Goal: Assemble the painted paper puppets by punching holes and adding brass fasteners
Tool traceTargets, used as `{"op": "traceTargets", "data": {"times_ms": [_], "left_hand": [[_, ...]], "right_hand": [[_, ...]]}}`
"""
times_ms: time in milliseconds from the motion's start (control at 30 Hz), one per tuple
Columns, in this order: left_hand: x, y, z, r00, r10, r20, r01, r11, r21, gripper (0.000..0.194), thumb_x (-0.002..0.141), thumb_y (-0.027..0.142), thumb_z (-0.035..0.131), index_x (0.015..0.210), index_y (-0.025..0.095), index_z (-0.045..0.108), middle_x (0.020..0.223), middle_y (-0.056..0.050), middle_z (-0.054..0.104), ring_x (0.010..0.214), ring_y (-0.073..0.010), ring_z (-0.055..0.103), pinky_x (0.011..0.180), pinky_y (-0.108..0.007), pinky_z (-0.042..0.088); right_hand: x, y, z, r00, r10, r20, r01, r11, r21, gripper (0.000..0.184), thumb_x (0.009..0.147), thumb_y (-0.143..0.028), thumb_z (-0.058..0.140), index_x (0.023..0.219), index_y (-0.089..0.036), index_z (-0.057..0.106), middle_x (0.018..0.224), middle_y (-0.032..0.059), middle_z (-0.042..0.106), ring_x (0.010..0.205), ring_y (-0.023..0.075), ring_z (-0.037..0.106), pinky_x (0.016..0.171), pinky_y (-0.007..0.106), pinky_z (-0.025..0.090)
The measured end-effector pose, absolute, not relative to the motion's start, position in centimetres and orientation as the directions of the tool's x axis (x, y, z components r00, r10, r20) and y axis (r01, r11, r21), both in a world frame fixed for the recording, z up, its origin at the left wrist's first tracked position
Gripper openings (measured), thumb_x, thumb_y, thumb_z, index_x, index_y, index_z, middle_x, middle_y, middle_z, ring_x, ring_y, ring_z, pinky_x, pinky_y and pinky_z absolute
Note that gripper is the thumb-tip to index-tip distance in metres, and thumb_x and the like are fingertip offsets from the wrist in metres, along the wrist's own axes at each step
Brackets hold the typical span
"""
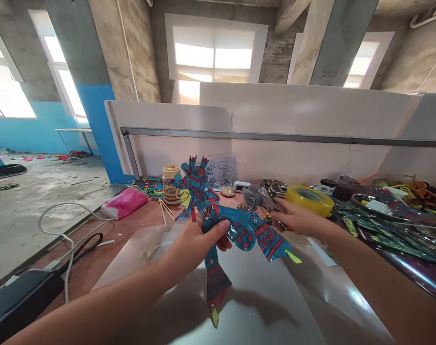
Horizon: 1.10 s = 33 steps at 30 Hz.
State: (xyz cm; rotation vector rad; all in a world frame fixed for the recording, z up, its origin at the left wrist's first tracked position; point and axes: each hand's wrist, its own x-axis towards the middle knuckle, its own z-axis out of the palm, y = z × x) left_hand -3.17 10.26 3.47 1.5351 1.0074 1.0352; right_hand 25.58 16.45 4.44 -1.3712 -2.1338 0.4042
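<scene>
I see the left hand (199, 239) gripping the puppet (239, 216) over the sheet (253, 282). The right hand (288, 216) is at the pliers (272, 203), grip unclear to me; a careless sweep could spill the beads (228, 191).

The jointed puppet (244, 239) looks like smooth, glossy plastic, its fasteners (211, 261) like shiny metal. The bench's covering sheet (182, 306) is smooth with a soft sheen; the tape roll (313, 207) is glossy plastic, the sticks (163, 213) matt wood, the rail (239, 136) dull metal, the column (142, 57) rough concrete.
</scene>
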Motion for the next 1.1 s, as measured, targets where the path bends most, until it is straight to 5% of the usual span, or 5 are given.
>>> {"op": "traceTargets", "data": {"times_ms": [133,333,700,933,1100], "left_hand": [[-3.1,10.7,2.5,0.3,0.948,0.107,0.032,-0.122,0.992,0.038,0.085,0.051,0.062,0.073,0.015,0.064,0.062,-0.004,0.069,0.057,-0.0146,0.064,0.058,-0.026,0.052],[-3.0,10.9,1.9,0.333,0.935,0.125,0.095,-0.165,0.982,0.04,0.089,0.05,0.058,0.07,0.016,0.066,0.064,-0.005,0.07,0.059,-0.0141,0.063,0.06,-0.025,0.05],[-3.2,10.3,1.5,0.587,0.803,-0.098,-0.069,0.17,0.983,0.044,0.073,0.056,0.076,0.078,0.013,0.07,0.063,-0.005,0.069,0.051,-0.0106,0.059,0.052,-0.022,0.048],[-3.7,10.9,3.3,0.179,0.98,0.089,-0.187,-0.055,0.981,0.036,0.077,0.048,0.075,0.088,0.014,0.069,0.071,-0.005,0.073,0.062,-0.0142,0.067,0.061,-0.024,0.056],[-4.4,10.9,5.1,-0.002,0.973,0.233,-0.108,-0.231,0.967,0.031,0.075,0.043,0.075,0.087,0.015,0.068,0.078,-0.005,0.076,0.073,-0.0215,0.072,0.073,-0.033,0.06]], "right_hand": [[24.0,14.2,6.7,-0.382,0.917,0.112,0.457,0.293,-0.839,0.042,0.088,-0.062,0.052,0.094,-0.021,0.062,0.076,0.0047,0.066,0.07,0.0205,0.066,0.067,0.035,0.055],[21.2,11.2,7.4,-0.499,0.863,0.08,0.598,0.41,-0.688,0.027,0.086,-0.046,0.063,0.092,-0.021,0.068,0.091,0.0044,0.07,0.081,0.0212,0.065,0.069,0.031,0.053],[19.9,10.6,6.9,-0.353,0.814,0.462,0.664,0.565,-0.489,0.03,0.092,-0.048,0.052,0.086,-0.02,0.061,0.083,0.0037,0.066,0.076,0.0205,0.06,0.067,0.031,0.046],[20.6,11.2,6.7,-0.309,0.831,0.462,0.663,0.536,-0.522,0.049,0.095,-0.062,0.04,0.091,-0.02,0.065,0.081,0.0051,0.066,0.074,0.0209,0.059,0.065,0.031,0.048],[19.9,9.7,6.7,-0.363,0.774,0.519,0.771,0.562,-0.3,0.038,0.096,-0.054,0.042,0.102,-0.023,0.063,0.1,0.0099,0.065,0.086,0.0249,0.06,0.073,0.036,0.048]]}}
